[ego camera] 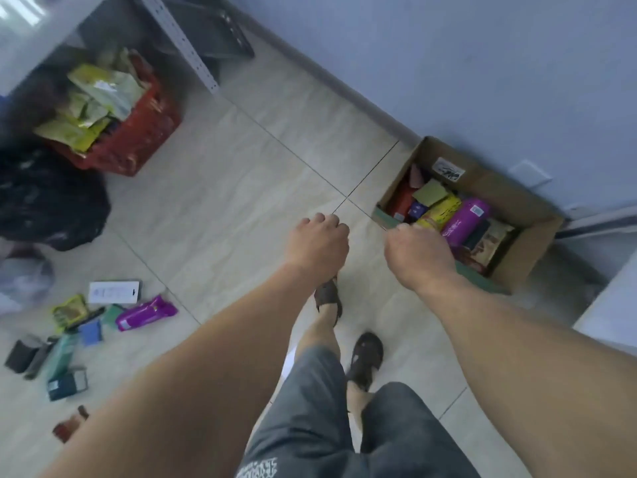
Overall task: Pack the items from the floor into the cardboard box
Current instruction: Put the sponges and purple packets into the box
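Note:
The cardboard box (517, 201) stands open on the floor against the blue wall at the right, holding a purple bottle (465, 220), a yellow pack (443, 210) and other packets. Several loose items lie on the floor at the lower left, among them a purple packet (146, 312), a white card (113, 292), a blue square (90, 332) and dark boxes (67, 382). My left hand (319, 241) hangs mid-frame with curled fingers and nothing visible in it. My right hand (418, 251) is at the box's near edge, fingers curled, nothing visible in it.
A red basket (138, 139) full of yellow-green packets sits under a metal shelf leg (182, 43) at the upper left. A black bag (48, 201) lies beside it. My sandalled feet (365, 357) stand on the pale tile floor between the loose items and the box.

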